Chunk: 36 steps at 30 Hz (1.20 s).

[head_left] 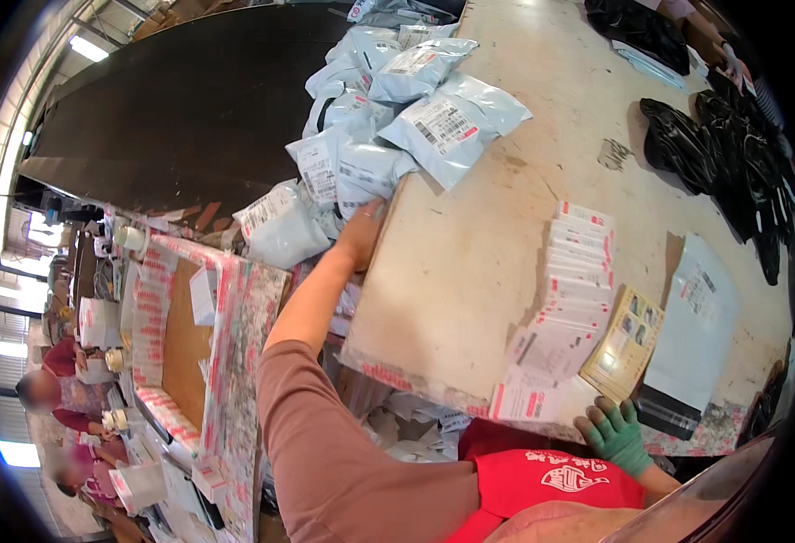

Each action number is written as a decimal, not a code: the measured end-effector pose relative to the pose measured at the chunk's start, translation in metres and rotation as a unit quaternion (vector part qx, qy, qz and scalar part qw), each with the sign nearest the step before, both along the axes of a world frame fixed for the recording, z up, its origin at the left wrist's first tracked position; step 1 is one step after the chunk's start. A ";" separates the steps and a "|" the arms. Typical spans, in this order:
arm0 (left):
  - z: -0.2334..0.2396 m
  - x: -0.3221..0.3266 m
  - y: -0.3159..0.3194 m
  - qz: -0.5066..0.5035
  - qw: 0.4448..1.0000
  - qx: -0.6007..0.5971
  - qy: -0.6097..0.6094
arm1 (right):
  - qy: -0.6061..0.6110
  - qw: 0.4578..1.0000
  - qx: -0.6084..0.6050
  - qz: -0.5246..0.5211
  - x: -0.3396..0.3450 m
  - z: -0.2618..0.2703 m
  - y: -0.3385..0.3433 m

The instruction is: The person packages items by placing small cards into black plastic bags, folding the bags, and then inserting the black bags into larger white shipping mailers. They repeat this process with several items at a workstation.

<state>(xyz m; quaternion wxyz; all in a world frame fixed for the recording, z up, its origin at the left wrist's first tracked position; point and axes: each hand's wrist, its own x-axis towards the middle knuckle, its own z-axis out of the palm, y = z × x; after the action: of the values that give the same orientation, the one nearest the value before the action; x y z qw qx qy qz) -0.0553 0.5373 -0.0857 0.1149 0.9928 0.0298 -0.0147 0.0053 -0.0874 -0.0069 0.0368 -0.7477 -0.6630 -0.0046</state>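
Observation:
My bare left hand (362, 234) reaches to the table's left edge and touches a grey plastic mailer bag (370, 170) at the near end of a heap. Its fingers are partly hidden, so a grip on the bag cannot be made out. By the near edge, my right hand (616, 434) wears a green-coated glove, its fingers apart at the lower end of a stack of yellow printed cards (625, 339). Left of that stack lies a fanned row of white and red printed slips (577, 271). A flat grey mailer bag (692, 326) with a label lies to its right.
More labelled mailers (438, 129) heap along the left edge of the worn table (452, 271). Black plastic bags (709, 156) lie at right, near another person's gloved hand (733, 64). A taped wooden-bottomed tray (184, 339) stands left; two people (82, 394) are beyond it.

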 end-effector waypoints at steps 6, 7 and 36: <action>-0.042 0.030 0.049 0.177 0.984 -0.021 -0.013 | -0.023 0.997 -0.075 0.009 -0.004 -0.011 -0.022; -0.042 0.046 0.066 0.243 0.970 -0.008 -0.009 | -0.024 0.996 -0.089 0.011 -0.004 -0.011 -0.024; 0.137 0.016 -0.255 -0.060 0.996 0.011 -0.070 | 0.043 0.996 0.066 -0.039 -0.019 0.016 -0.012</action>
<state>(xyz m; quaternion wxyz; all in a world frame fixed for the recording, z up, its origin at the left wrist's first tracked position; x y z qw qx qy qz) -0.0394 0.2826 0.0512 0.1049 0.9926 -0.0374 0.0482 -0.0138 -0.0997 0.0087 0.1142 -0.7685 -0.6293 -0.0171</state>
